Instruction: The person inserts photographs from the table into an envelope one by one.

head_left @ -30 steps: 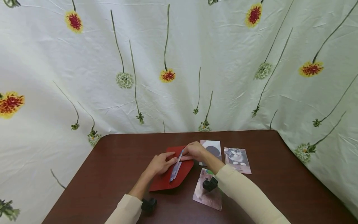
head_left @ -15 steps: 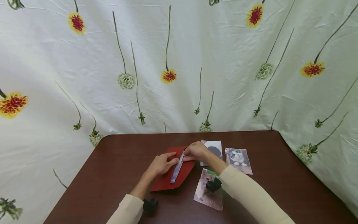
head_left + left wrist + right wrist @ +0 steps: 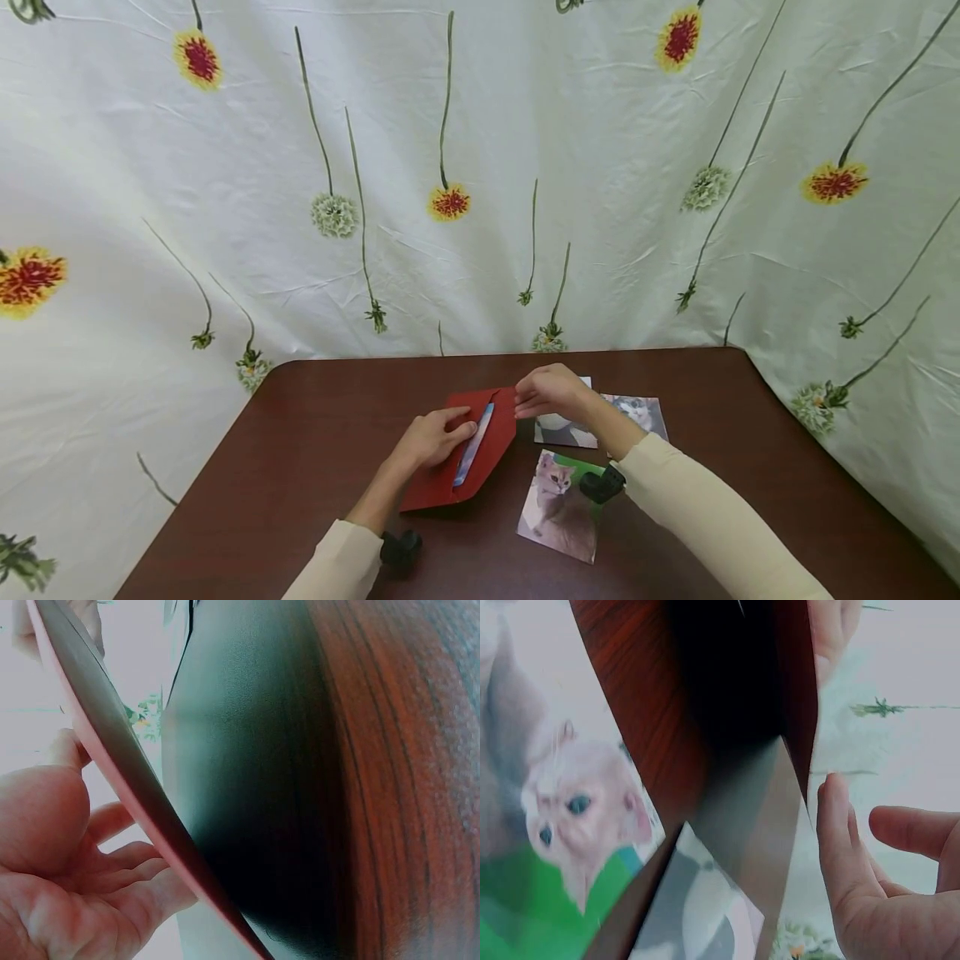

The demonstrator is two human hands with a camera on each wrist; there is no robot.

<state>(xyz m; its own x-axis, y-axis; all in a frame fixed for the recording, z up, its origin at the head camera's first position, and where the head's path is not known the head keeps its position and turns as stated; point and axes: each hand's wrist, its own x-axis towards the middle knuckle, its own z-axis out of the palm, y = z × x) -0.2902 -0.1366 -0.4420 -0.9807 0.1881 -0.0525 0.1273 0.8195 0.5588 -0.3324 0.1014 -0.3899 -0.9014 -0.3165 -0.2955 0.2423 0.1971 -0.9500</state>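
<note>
White flower-print cloth [image 3: 600,125] behind a dark wood-grain table [image 3: 322,417]. Left hand [image 3: 429,439] spread on the red envelope [image 3: 491,454], which is tilted, mid-table; thumb at pocket mouth. In the pocket: glossy insert [image 3: 472,446], upper part sticking out, count unclear. Right hand [image 3: 555,392] half open, thumb apart, holding nothing, just beside the flap; contact unclear. Outside the envelope: kitten photo [image 3: 551,508], grey-white print [image 3: 562,432], then cat print [image 3: 651,417], partly covered.
</note>
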